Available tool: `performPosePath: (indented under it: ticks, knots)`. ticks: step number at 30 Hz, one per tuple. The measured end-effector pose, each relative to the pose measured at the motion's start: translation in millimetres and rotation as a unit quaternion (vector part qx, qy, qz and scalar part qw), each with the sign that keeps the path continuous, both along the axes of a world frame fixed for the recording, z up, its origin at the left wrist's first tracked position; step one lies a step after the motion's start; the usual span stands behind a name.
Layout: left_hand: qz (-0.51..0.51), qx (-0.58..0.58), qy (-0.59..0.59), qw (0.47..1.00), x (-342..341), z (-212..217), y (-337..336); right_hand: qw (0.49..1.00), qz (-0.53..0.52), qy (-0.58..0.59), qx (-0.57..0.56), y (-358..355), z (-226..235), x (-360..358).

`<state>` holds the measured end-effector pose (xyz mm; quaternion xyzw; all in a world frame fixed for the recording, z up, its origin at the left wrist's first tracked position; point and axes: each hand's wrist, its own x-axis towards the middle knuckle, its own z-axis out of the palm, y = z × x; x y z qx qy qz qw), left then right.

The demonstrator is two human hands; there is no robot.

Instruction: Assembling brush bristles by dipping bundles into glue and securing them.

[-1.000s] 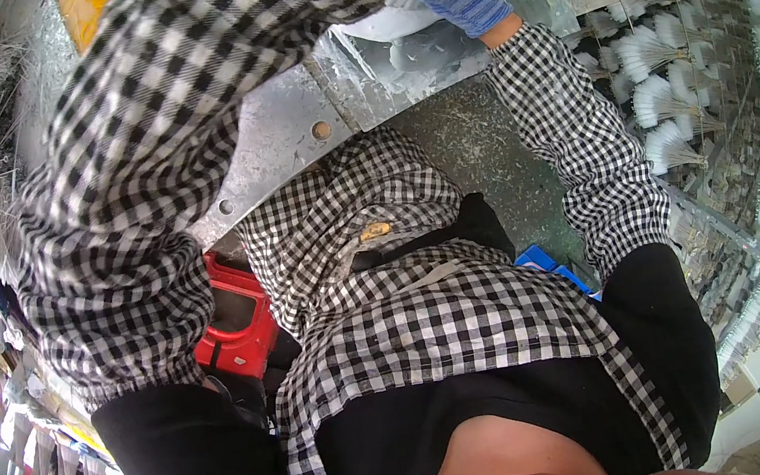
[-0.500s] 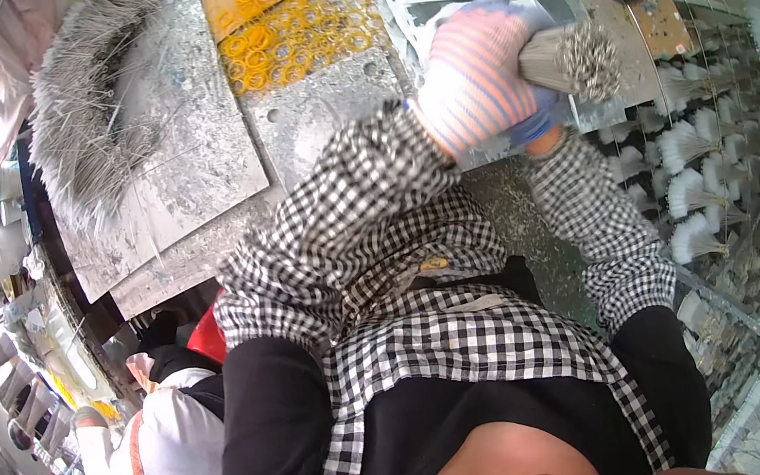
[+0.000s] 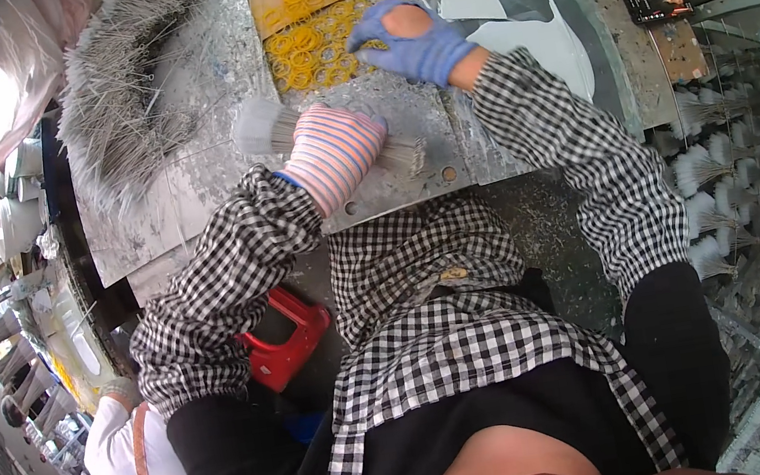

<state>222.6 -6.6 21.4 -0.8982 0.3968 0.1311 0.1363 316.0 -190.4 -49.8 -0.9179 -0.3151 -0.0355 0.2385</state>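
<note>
My left hand (image 3: 335, 154), in a striped glove, is closed around a bundle of thin grey strands. Its pale, fanned end (image 3: 263, 127) sticks out to the left and its grey end (image 3: 407, 153) shows at the right, low over the worktable (image 3: 432, 122). My right hand (image 3: 417, 40), in a blue glove with bare skin showing on its back, hovers at the right edge of a spread of yellow rubber bands (image 3: 309, 56). Its fingers are apart, and I see nothing held between them.
A large heap of loose grey strands (image 3: 111, 111) lies at the left. White paste (image 3: 538, 47) covers part of a dark plate on the right, near a phone (image 3: 657, 2). Racks of white-tufted bundles (image 3: 708, 164) stand farther right. A red stool (image 3: 291, 349) is below; another person (image 3: 138, 460) is lower left.
My hands, together over the pasted plate before, have separated. The left carried the bundle left and down, its fanned end now showing; the right moved up and left to the rubber bands.
</note>
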Motion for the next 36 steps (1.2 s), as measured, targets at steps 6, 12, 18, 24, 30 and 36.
performPosePath:
  ticks: [6, 12, 18, 24, 30, 36]
  knots:
    - [0.172, -0.281, 0.084, 0.941, -28.7, 32.5, 30.2, 0.976, 0.043, -0.115, -0.180, 50.9, -22.6, 29.3]
    - [0.332, -0.600, 0.215, 0.696, -30.7, 37.7, 44.5, 0.991, -0.035, -0.101, -0.076, 40.8, -12.1, 29.1]
    - [0.339, -0.643, 0.122, 0.676, -10.9, 29.0, 49.9, 0.960, 0.063, -0.028, 0.270, 37.6, 24.0, -29.5]
    - [0.398, -0.653, 0.223, 0.604, -8.9, 22.9, 52.5, 0.808, 0.144, 0.269, 0.504, 29.3, 35.2, -81.5]
    - [0.326, -0.654, 0.247, 0.637, -13.2, 12.7, 57.2, 0.750, 0.191, 0.413, 0.481, 14.0, 76.3, -102.7]
    - [0.322, -0.569, 0.272, 0.707, -22.4, 36.0, 31.2, 0.915, -0.071, 0.110, 0.381, 2.3, 95.7, -98.3]
